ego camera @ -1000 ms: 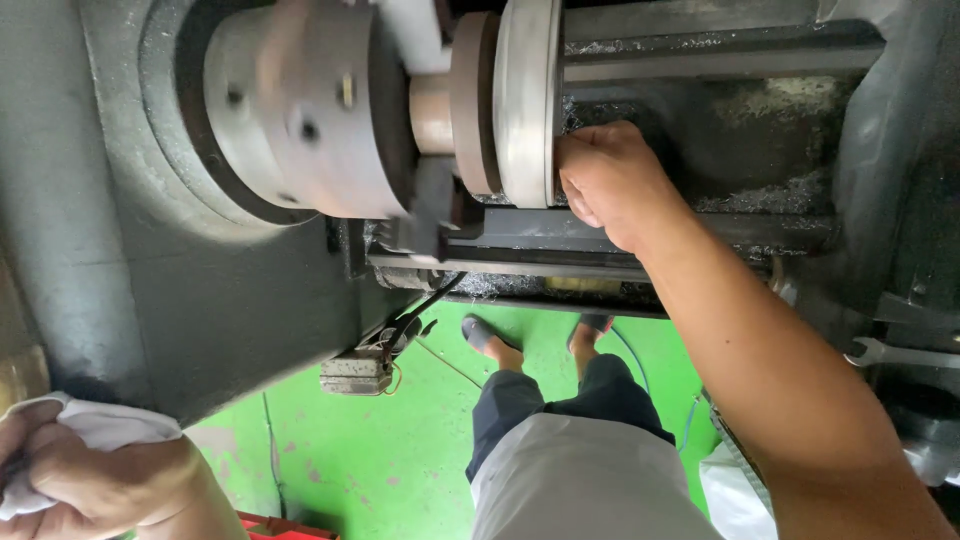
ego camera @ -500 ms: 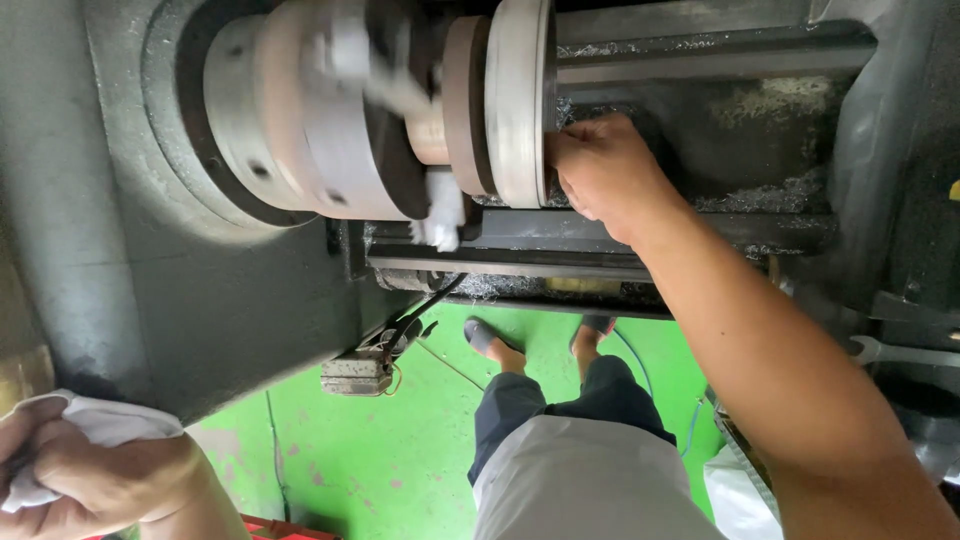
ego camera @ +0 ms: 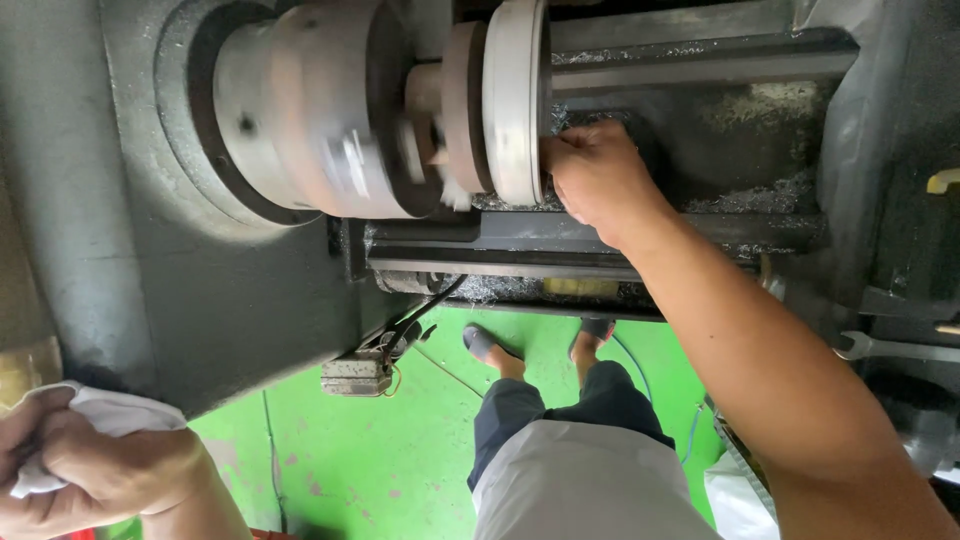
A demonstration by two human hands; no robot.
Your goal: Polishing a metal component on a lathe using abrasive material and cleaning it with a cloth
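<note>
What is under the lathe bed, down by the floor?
Below the lathe bed lie the green floor, a foot pedal with wires, and the person's two feet. The apron hides their legs.

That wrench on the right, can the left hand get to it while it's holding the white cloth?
Probably not as things stand. The left hand is clutching the white cloth at the far left, while the wrench lies at the far right, beyond the right hand's outstretched arm.

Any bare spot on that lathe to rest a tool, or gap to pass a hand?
Free: dark bed right of the right hand, though littered with chips. Crowded: pale disc and blurred chuck leave no safe gap. Spanner takes the lower right ledge. Left hand grips a white rag.
</note>
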